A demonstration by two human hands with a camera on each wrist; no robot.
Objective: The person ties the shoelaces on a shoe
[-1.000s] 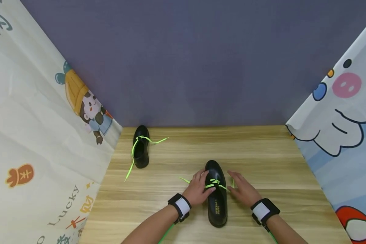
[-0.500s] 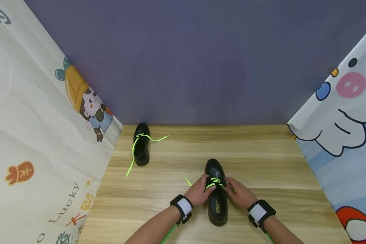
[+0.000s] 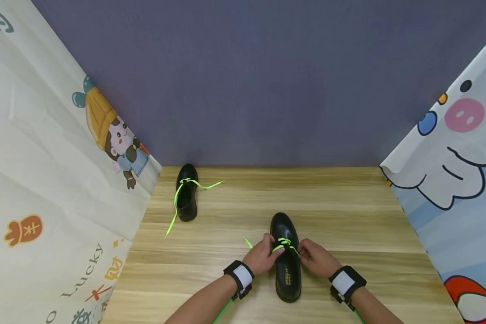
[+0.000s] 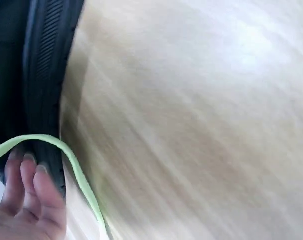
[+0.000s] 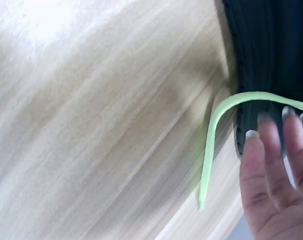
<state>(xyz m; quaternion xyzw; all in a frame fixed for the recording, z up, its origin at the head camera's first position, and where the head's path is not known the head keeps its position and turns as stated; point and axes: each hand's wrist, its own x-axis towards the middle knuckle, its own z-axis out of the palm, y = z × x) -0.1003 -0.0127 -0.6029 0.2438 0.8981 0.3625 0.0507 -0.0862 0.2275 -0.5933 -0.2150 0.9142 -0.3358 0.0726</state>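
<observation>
A black lace-up shoe (image 3: 288, 276) stands toe away from me, its neon-green shoelace (image 3: 284, 241) threaded through the eyelets. My left hand (image 3: 260, 257) holds its left side, thumb over the opening's edge and fingers along the outside. One lace end runs across that hand and emerges beyond it. On the right side, my right hand (image 3: 317, 259) has its fingers bent together at the other lace end and appears to pinch it. In the right wrist view, fingertips meet the shoe wall below a hanging lace (image 5: 207, 160). The thumb contact is hidden there.
A second black shoe (image 3: 187, 204) with loose green laces stands at the far left of the wooden surface (image 3: 340, 207). A dark grey-blue panel (image 3: 267, 81) rises behind. Printed white cloths flank both sides, the left cloth (image 3: 44, 171) and the right cloth (image 3: 470, 189).
My right hand has come left to the shoe's edge, and its spread fingers have drawn together at the lace. My left hand has stayed nearly in place on the shoe.
</observation>
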